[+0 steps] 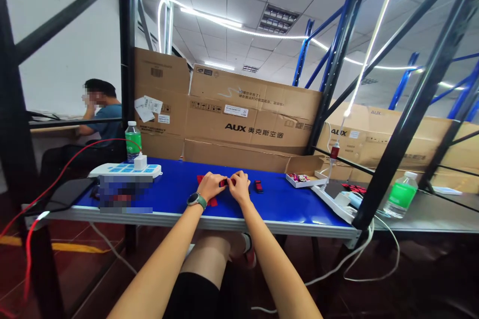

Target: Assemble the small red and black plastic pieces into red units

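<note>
**While the left hand [211, 186] and right hand [238, 185] meet: small red piece [226, 182] in hold**

The blue worktop [284, 204] spans the lower middle of the frame, its front edge just below the hands. Right of them lie a second red piece [258, 186] and a white tray [301, 180]. Both hands are together, clamped on the small red piece above a red sheet [213, 202].

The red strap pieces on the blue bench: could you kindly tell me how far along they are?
Looks done: one red strap lies apart beside the hands. In hand: the left hand and right hand together hold a small red piece over a red cloth. Remaining: a white tray holds red-and-white items.
</note>
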`<state>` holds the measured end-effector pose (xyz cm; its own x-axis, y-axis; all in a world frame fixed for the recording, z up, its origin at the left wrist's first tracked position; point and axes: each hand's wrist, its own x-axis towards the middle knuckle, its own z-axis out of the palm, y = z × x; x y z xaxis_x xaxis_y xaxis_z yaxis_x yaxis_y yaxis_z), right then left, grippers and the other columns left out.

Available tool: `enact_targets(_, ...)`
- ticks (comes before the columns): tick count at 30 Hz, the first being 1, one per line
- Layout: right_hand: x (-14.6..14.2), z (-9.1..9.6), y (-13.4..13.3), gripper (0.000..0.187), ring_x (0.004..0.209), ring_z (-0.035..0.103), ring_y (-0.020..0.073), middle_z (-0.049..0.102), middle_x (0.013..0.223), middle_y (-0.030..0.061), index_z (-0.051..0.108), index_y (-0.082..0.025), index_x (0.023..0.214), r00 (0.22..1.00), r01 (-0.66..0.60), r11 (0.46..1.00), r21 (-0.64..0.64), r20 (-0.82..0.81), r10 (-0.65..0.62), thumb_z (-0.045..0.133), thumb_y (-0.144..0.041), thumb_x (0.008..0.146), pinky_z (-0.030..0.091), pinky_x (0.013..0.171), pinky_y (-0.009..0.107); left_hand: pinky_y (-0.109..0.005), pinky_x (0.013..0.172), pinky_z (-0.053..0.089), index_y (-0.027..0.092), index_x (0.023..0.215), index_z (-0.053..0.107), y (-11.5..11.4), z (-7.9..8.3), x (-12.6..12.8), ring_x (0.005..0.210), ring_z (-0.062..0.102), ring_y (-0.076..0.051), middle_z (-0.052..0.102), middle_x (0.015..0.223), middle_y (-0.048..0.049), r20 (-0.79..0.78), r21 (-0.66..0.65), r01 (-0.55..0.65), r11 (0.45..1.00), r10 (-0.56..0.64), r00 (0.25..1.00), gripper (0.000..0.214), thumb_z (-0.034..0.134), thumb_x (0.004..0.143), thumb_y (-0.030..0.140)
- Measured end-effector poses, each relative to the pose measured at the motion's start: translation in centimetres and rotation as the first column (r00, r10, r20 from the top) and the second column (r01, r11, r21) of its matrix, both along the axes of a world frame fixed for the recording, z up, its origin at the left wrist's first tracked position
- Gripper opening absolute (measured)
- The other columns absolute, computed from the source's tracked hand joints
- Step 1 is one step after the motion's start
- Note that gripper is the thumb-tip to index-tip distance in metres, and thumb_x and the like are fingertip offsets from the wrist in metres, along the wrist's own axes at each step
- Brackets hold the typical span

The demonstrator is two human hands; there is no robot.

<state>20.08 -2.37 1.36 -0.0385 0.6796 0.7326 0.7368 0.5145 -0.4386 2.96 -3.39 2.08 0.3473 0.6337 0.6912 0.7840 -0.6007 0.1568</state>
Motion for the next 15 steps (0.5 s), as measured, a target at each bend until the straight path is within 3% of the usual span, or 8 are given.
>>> enact_targets(5, 0.0, -0.3, 1.2, 0.026, 0.098, 0.051, 0.0218, 0.053, 0.102, 0.0083, 0.059, -0.020, 0.080, 0.974, -0.007, 1.000, 0.018, -0.226, 0.010, 0.043, -0.031, 0.098, 0.041, 0.088, 0.035, -0.036, 0.094, 0.046, 0.024, 0.118, 0.072, 0.1, -0.1, 0.0, 0.105, 0.068, -0.025, 0.074, 0.114, -0.0077, 0.086, 0.001, -0.049, 0.999, 0.048, 0.995, 0.035, 0.067, 0.087, 0.040)
enact_targets(10, 0.4, -0.2, 1.7, 0.032, 0.094, 0.054, 0.0226, 0.053, 0.100, 0.0107, 0.057, -0.020, 0.086, 0.946, 0.071, 0.997, -0.027, -0.314, -0.075, 0.029, -0.028, 0.100, 0.043, 0.090, 0.036, -0.034, 0.092, 0.050, 0.024, 0.121, 0.071, 0.4, -0.3, 0.1, 0.101, 0.068, -0.024, 0.074, 0.111, -0.0085, 0.099, -0.008, -0.041, 0.999, 0.041, 0.994, 0.036, 0.067, 0.088, 0.040)
enact_targets(15, 1.3, 0.2, 1.0, 0.041, 0.112, 0.052, 0.0327, 0.053, 0.118, 0.0225, 0.050, -0.012, 0.127, 0.896, 0.217, 0.967, -0.136, -0.366, -0.252, 0.031, -0.014, 0.090, 0.043, 0.091, 0.045, -0.036, 0.099, 0.050, 0.020, 0.119, 0.071, 1.5, -1.3, -0.2, 0.108, 0.066, -0.025, 0.072, 0.115, -0.0100, 0.147, -0.002, 0.001, 1.000, -0.001, 0.989, 0.032, 0.066, 0.089, 0.029)
